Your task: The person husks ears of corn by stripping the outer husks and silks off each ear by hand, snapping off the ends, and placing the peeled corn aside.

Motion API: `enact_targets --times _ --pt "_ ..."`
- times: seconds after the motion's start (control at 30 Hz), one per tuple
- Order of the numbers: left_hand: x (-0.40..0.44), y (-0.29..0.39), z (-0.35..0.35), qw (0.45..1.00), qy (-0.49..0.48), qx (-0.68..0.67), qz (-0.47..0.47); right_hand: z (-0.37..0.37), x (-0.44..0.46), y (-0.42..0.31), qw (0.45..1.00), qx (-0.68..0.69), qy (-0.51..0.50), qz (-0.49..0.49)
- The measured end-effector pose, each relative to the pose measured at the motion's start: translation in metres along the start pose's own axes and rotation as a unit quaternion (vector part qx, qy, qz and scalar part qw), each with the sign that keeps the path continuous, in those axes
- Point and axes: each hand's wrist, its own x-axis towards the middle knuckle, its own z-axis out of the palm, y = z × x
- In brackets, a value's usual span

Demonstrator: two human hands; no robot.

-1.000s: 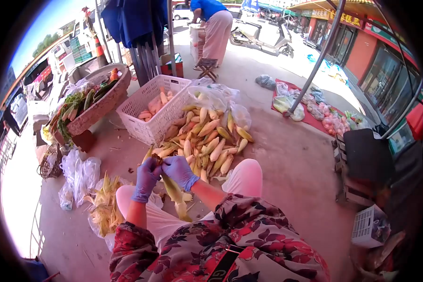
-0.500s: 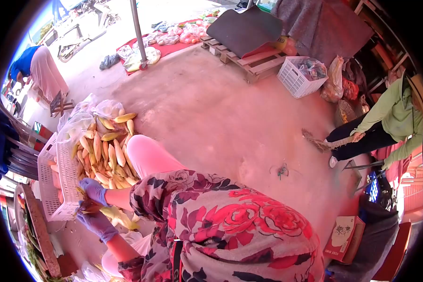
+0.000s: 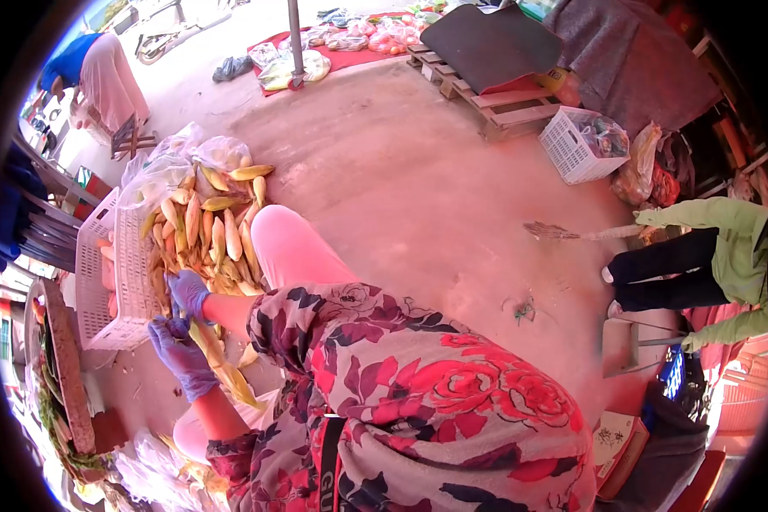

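Observation:
My right hand (image 3: 189, 293), in a blue-purple glove, is closed beside the white crate, with brownish husk at its fingers. My left hand (image 3: 183, 358), also gloved, sits just below it with its fingers curled in. The two hands nearly meet around one end of a pale yellow ear of corn (image 3: 224, 363). Its husk trails down past my left wrist, and the gripped end is mostly hidden by the gloves. Beyond my right hand lies a heap of corn ears (image 3: 218, 230) in pale husks, between the crate and my knee.
A white plastic crate (image 3: 128, 264) stands beside the heap, with plastic bags (image 3: 166, 175) behind. A person in green (image 3: 730, 256) holds a broom (image 3: 563, 231) at the right. Another person bends at far left. A pallet (image 3: 508, 111) and bagged produce lie further off.
The view has shifted, so most of the scene sits higher and further right. Both hands stay close together at the corn. The person in green has swung the broom outward.

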Motion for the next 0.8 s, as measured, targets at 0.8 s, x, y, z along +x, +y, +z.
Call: enact_targets --times 0.8 --pt "-0.028 0.072 0.011 0.645 0.108 0.676 0.34 0.019 0.007 -0.144 0.923 0.275 -0.155 -0.221"
